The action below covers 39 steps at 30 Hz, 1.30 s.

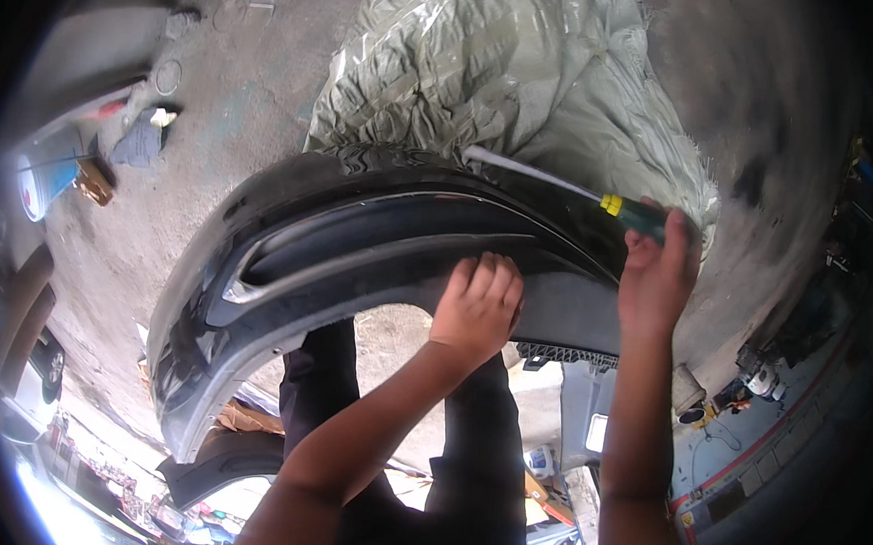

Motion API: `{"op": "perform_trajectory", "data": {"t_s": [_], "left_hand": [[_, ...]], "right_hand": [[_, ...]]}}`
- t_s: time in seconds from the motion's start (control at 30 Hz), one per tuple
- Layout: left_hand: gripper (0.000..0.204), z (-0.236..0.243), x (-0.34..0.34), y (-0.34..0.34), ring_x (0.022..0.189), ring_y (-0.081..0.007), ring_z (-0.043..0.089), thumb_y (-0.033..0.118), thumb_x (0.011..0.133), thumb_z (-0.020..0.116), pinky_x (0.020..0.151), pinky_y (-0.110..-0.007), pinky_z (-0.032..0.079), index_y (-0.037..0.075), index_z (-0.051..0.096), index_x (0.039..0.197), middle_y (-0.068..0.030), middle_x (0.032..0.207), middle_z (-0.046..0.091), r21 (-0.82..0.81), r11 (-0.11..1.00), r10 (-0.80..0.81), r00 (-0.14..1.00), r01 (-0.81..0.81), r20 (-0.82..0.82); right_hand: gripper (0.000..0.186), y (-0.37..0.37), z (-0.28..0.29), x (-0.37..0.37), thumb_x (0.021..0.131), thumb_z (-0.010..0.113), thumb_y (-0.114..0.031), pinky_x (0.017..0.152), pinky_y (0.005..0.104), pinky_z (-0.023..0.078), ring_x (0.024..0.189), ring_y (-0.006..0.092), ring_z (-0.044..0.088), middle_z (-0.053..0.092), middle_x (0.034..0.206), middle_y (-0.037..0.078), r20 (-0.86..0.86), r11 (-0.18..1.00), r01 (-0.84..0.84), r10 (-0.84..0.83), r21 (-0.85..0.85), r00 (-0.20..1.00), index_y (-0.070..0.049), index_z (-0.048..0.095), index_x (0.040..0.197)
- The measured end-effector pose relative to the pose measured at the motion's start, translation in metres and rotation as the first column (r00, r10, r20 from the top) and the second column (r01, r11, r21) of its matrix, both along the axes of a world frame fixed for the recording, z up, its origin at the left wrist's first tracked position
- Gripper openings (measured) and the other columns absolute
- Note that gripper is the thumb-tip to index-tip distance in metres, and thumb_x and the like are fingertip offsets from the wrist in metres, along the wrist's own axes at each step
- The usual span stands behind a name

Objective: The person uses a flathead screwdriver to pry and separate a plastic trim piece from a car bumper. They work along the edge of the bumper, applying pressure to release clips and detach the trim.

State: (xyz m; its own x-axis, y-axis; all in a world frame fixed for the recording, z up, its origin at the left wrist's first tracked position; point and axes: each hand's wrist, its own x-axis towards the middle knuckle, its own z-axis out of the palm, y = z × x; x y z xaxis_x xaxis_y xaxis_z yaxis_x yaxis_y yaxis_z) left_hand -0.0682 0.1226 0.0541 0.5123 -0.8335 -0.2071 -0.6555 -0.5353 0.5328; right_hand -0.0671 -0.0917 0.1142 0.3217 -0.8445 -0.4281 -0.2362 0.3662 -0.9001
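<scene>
A large, glossy black car bumper (358, 253) curves across the middle of the view, in front of my legs. My left hand (480, 300) is closed over its near edge, fingertips on the dark outer face and thumb out of sight. Raised at the right, my right hand (658, 271) grips a screwdriver (552, 178) by its dark green and yellow handle. The long metal shaft points left, above the bumper's far edge. Whether the tip touches anything cannot be made out.
Crumpled grey-green plastic sheeting (509, 67) lies on the concrete floor beyond the bumper. A blue and white bucket (44, 184) stands at the left. Another dark curved panel (220, 464) rests behind the bumper at lower left. Tools and clutter (760, 377) sit at the right.
</scene>
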Motion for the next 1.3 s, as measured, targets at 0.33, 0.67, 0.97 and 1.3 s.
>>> {"op": "perform_trajectory", "data": {"t_s": [0.33,0.67,0.97,1.3], "left_hand": [[0.046,-0.048,0.104,-0.101,0.118,-0.0285,0.054,0.044,0.092,0.064,0.098,-0.044,0.041,0.006,0.065,0.116,-0.0118,0.118,0.059,0.226,0.945,-0.262,0.961,0.237,0.088],[0.043,-0.094,0.142,-0.145,0.126,-0.0279,0.057,0.041,0.096,0.058,0.105,-0.046,0.040,0.012,0.072,0.124,-0.0110,0.128,0.066,0.322,0.900,-0.322,0.946,0.293,0.041],[0.036,-0.082,0.121,-0.122,0.114,-0.0299,0.060,0.035,0.087,0.067,0.098,-0.046,0.042,0.007,0.072,0.110,-0.0132,0.115,0.068,-0.094,0.964,-0.214,0.934,0.250,0.285],[0.037,-0.028,0.024,0.124,0.099,-0.0366,0.061,0.010,0.080,0.072,0.087,-0.048,0.047,0.002,0.065,0.115,-0.0162,0.109,0.064,-0.292,0.935,0.231,0.970,-0.201,0.073]], "right_hand": [[0.021,-0.025,-0.009,-0.085,0.098,0.059,-0.002,0.091,0.0390,0.055,0.098,0.0278,0.071,0.073,0.114,0.014,-0.585,0.418,-0.582,0.138,-0.698,0.800,0.001,0.067,0.117],[0.068,-0.006,-0.028,-0.115,0.081,0.063,0.003,0.100,0.0442,0.054,0.125,0.0412,0.062,0.052,0.147,0.022,-0.926,0.268,-0.962,0.348,-0.051,0.146,-0.005,0.049,0.147],[0.087,0.073,-0.094,-0.153,0.083,0.068,-0.007,0.092,0.0484,0.058,0.119,0.0410,0.065,0.036,0.162,0.022,-0.979,0.517,-0.855,0.156,-0.031,0.130,-0.009,0.026,0.160],[0.068,0.046,-0.081,-0.137,0.087,0.069,-0.019,0.096,0.0463,0.057,0.123,0.0373,0.063,0.052,0.150,0.018,-0.982,0.493,-0.868,0.186,0.064,0.033,-0.006,0.046,0.150]]}}
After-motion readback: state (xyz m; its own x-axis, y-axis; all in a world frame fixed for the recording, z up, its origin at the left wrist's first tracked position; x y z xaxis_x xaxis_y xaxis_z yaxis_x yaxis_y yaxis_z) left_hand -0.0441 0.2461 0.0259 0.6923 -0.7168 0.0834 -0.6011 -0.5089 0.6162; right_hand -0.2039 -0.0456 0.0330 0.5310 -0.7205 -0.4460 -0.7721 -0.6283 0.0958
